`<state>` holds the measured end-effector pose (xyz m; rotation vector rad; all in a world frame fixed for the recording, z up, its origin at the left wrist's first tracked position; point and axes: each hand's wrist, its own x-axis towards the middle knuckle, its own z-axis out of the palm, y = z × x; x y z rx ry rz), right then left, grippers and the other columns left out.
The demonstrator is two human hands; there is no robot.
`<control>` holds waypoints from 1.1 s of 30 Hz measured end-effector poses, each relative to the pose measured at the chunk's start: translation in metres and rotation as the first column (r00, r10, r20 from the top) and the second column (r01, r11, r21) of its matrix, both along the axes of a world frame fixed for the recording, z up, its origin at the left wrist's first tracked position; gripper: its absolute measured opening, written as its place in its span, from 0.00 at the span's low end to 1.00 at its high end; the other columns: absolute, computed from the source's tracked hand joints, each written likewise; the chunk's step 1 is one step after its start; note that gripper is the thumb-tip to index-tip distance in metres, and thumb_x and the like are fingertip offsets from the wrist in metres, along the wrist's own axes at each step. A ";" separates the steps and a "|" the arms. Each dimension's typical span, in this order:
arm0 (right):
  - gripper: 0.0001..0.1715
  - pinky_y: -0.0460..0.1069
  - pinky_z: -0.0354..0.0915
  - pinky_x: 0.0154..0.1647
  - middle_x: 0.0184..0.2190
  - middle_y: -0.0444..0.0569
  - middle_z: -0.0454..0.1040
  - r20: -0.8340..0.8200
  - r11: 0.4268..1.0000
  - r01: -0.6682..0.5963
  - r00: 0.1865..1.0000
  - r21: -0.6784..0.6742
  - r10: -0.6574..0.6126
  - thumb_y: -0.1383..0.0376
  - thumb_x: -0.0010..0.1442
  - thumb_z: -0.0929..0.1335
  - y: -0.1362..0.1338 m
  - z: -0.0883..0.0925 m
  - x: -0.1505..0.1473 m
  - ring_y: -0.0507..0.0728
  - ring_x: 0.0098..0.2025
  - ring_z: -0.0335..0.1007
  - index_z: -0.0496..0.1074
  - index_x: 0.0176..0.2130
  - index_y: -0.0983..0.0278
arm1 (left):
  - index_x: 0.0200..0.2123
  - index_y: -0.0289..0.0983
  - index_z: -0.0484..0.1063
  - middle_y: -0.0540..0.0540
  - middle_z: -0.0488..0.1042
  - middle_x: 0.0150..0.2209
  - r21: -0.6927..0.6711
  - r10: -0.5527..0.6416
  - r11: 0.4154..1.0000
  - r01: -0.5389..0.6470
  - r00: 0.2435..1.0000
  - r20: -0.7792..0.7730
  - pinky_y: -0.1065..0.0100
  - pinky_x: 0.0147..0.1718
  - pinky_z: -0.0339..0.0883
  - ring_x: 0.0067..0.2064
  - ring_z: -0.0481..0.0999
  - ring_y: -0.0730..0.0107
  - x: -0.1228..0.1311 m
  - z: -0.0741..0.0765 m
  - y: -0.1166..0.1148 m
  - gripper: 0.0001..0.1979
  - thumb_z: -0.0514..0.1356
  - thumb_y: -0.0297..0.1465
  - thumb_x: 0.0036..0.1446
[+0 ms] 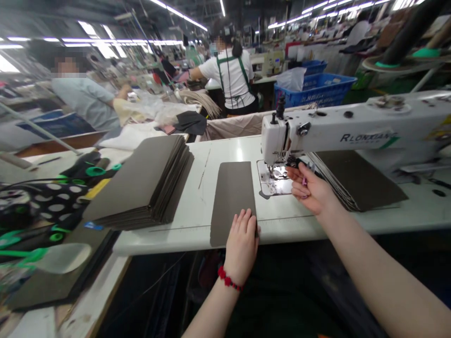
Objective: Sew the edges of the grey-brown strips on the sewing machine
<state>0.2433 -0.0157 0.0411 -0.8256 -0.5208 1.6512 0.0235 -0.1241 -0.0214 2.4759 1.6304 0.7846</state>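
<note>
My left hand [243, 237] lies with its fingers stretched out on the near right edge of a flat grey-brown panel [230, 192]. The panel rests on the white sewing table [200, 173], left of the needle plate [264, 180]. My right hand [308, 188] is curled beside the presser foot of the white sewing machine [317, 126]. A small purple and metal tool [305, 180] shows between its fingers; most of it is hidden. The fingertips reach a black part by the machine head, but whether they touch it I cannot tell.
A thick stack of similar panels [130, 178] stands on the left. More dark panels [362, 176] lie under the machine arm. Thread cones and a polka-dot cloth [52, 199] crowd the far left. Two co-workers sit beyond, near a blue crate [317, 91].
</note>
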 end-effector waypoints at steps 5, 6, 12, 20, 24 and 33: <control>0.12 0.38 0.43 0.08 0.26 0.43 0.75 0.043 0.999 0.032 0.999 -0.012 -0.031 0.61 0.61 0.69 0.007 0.001 0.000 0.40 0.12 0.40 0.71 0.29 0.65 | 0.57 0.41 0.62 0.39 0.62 0.61 -0.001 -0.064 0.998 0.065 0.976 0.208 0.46 0.62 0.52 0.64 0.58 0.52 -0.012 0.011 -0.034 0.22 0.59 0.31 0.60; 0.11 0.39 0.43 0.08 0.26 0.43 0.75 0.054 0.999 0.038 0.998 -0.005 -0.037 0.61 0.60 0.69 0.009 0.000 0.000 0.40 0.12 0.40 0.70 0.28 0.65 | 0.55 0.41 0.65 0.40 0.65 0.58 -0.037 -0.049 0.997 0.064 0.949 0.310 0.49 0.60 0.57 0.61 0.63 0.54 -0.018 0.009 -0.045 0.20 0.59 0.30 0.60; 0.12 0.40 0.42 0.09 0.26 0.42 0.74 0.173 0.998 0.057 0.983 0.039 -0.063 0.61 0.59 0.69 0.013 -0.008 0.003 0.41 0.12 0.40 0.67 0.27 0.64 | 0.37 0.37 0.72 0.49 0.71 0.34 -0.499 0.538 0.835 -0.233 0.146 0.830 0.69 0.38 0.68 0.34 0.72 0.71 -0.076 -0.041 -0.081 0.09 0.66 0.33 0.53; 0.21 0.45 0.39 0.12 0.23 0.43 0.68 0.529 0.987 -0.002 0.844 0.160 -0.084 0.49 0.60 0.62 -0.006 -0.021 -0.005 0.45 0.14 0.36 0.69 0.32 0.63 | 0.44 0.33 0.69 0.44 0.72 0.41 -0.630 0.494 0.735 -0.251 -0.439 0.751 0.64 0.36 0.71 0.38 0.74 0.69 -0.171 -0.061 -0.050 0.13 0.55 0.37 0.65; 0.21 0.47 0.45 0.17 0.20 0.42 0.64 0.780 0.974 -0.070 0.612 0.215 -0.129 0.48 0.53 0.68 -0.041 -0.046 -0.025 0.49 0.16 0.47 0.72 0.33 0.64 | 0.43 0.32 0.70 0.45 0.73 0.38 -0.653 0.504 0.745 -0.136 -0.528 0.684 0.66 0.33 0.72 0.35 0.74 0.70 -0.188 -0.056 -0.051 0.15 0.55 0.39 0.65; 0.23 0.50 0.53 0.28 0.40 0.52 0.72 0.927 0.892 -0.330 -0.106 0.310 -0.361 0.54 0.59 0.64 -0.065 -0.071 -0.043 0.61 0.36 0.68 0.68 0.52 0.59 | 0.39 0.32 0.70 0.47 0.73 0.30 -0.712 0.613 0.681 -0.170 -0.400 0.681 0.71 0.25 0.68 0.26 0.72 0.75 -0.194 -0.066 -0.118 0.10 0.58 0.34 0.63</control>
